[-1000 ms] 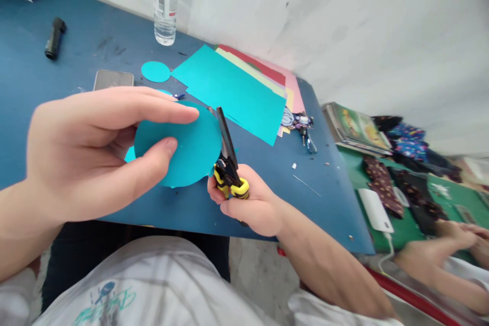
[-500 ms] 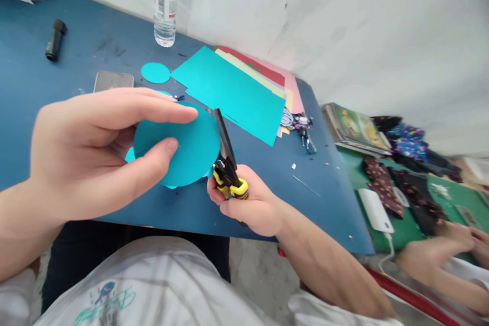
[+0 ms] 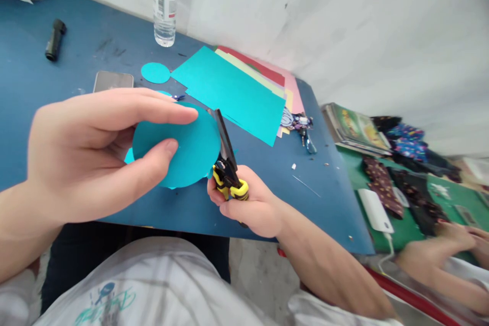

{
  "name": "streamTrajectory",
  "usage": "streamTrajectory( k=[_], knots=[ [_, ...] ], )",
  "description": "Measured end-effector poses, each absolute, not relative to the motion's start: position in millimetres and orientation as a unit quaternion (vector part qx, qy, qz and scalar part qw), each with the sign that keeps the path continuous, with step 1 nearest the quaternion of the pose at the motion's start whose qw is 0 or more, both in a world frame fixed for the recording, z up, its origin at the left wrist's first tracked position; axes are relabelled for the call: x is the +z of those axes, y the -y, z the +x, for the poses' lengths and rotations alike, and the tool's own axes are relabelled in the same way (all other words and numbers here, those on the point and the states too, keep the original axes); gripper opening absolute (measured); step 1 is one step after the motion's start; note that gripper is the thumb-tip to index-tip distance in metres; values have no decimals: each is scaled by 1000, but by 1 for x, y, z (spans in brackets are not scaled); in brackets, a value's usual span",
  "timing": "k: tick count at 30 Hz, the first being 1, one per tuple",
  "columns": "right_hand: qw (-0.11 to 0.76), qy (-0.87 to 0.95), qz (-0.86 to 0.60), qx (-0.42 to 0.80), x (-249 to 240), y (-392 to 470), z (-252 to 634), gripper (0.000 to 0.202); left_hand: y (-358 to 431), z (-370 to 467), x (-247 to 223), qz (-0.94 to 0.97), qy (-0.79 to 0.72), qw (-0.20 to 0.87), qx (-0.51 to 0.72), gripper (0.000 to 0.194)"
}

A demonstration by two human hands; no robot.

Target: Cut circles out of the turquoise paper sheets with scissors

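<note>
My left hand (image 3: 95,153) pinches a round teal paper disc (image 3: 194,147) between thumb and fingers, above the blue table. My right hand (image 3: 252,201) grips black scissors with yellow-lined handles (image 3: 229,173), their blades pointing up along the disc's right edge. More teal paper shows partly behind the disc and my left hand. Farther back lies a small teal oval (image 3: 155,73), beside large teal sheets (image 3: 237,94) stacked on red, pink and yellow paper.
A water bottle (image 3: 165,15) stands against the wall. A phone (image 3: 113,81) and a black flashlight (image 3: 56,39) lie at the left. Keys (image 3: 303,125) lie beside the paper. At right, a green table (image 3: 349,163) holds books (image 3: 357,130), a white device (image 3: 375,210) and another person's hands.
My left hand has shifted very slightly to the left. The disc and the scissors stay almost where they were.
</note>
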State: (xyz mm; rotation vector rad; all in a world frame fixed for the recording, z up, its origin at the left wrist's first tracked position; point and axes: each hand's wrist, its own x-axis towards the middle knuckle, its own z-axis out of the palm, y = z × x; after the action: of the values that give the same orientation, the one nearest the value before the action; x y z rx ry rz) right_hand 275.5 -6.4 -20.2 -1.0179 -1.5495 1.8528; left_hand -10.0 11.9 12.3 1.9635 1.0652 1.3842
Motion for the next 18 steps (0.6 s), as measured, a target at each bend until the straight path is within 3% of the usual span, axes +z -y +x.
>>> streamTrajectory(
  k=[18],
  knots=[
    [244,565,-376,693,-21,6,277,22,-12,-10,11,724,-390,255,508,28]
  ],
)
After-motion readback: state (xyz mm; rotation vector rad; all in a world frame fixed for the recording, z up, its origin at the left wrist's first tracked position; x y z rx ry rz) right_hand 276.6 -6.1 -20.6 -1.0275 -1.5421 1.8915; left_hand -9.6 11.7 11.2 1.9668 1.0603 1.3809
